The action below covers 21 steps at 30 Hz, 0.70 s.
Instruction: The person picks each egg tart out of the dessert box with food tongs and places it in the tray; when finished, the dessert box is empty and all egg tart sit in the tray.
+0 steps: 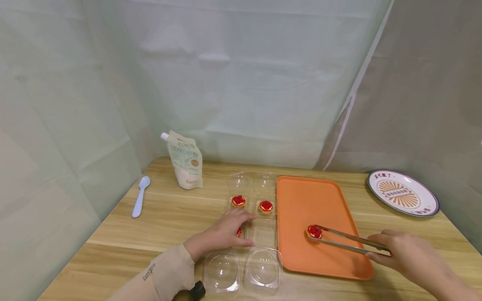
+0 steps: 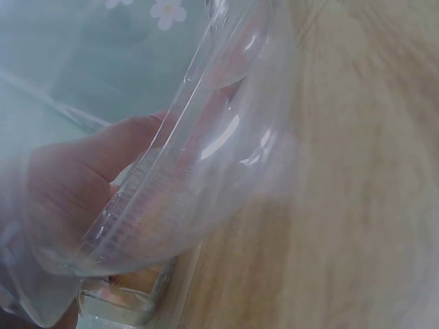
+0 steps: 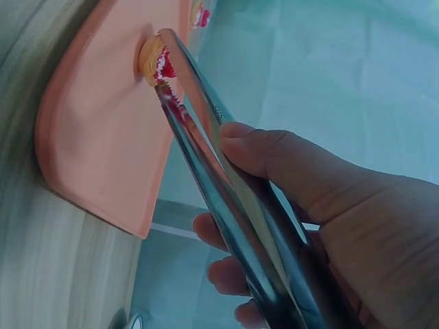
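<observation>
Four tarts (image 1: 266,206) are counted: three are held among four clear boxes (image 1: 262,235) near the frame's centre, and one is set on the single orange tray (image 1: 310,198) at lower right, between the tips of one pair of tongs (image 1: 361,240). The tongs are clasped in the right grip (image 1: 406,253); the left grip (image 1: 221,233), thumb and fingers apart, is placed over the lower left box

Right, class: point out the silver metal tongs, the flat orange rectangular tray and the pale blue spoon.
Silver metal tongs (image 3: 225,204): right wrist view, on one arm.
Flat orange rectangular tray (image 1: 311,202): head view, on its bare surface.
Pale blue spoon (image 1: 139,199): head view, on its handle.
</observation>
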Each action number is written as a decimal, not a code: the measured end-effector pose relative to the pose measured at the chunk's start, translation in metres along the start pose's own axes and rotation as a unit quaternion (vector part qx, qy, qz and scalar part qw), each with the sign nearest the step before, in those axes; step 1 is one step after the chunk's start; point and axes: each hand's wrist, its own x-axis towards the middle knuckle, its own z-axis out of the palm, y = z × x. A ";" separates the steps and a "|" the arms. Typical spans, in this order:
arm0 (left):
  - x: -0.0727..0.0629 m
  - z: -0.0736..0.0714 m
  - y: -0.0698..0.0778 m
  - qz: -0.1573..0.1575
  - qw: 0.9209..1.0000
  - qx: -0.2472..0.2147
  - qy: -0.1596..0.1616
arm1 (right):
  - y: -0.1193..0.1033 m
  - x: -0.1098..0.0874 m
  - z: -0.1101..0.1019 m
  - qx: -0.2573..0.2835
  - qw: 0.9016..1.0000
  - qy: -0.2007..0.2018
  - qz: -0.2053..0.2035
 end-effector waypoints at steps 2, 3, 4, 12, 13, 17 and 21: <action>0.000 0.000 0.000 0.001 1.000 0.003 0.000 | 0.000 -0.001 0.001 -0.002 1.000 0.007 -0.003; 0.000 0.000 -0.001 0.001 1.000 0.005 0.000 | 0.000 -0.002 0.002 -0.003 1.000 0.013 -0.005; 0.000 0.000 -0.001 0.002 1.000 0.006 0.000 | 0.000 -0.002 0.002 -0.003 1.000 0.018 -0.006; -0.001 -0.002 0.000 0.011 1.000 0.021 -0.003 | 0.001 -0.005 0.004 0.016 0.998 0.053 -0.011; -0.001 -0.003 0.000 0.012 1.000 0.026 -0.002 | 0.001 -0.005 0.003 0.017 0.998 0.055 -0.009; -0.001 -0.004 0.002 0.018 0.999 0.043 -0.001 | -0.002 -0.007 0.001 0.022 0.998 0.055 0.008; 0.000 -0.005 0.003 0.010 0.999 0.042 -0.008 | -0.006 -0.006 -0.002 0.028 0.998 0.054 0.018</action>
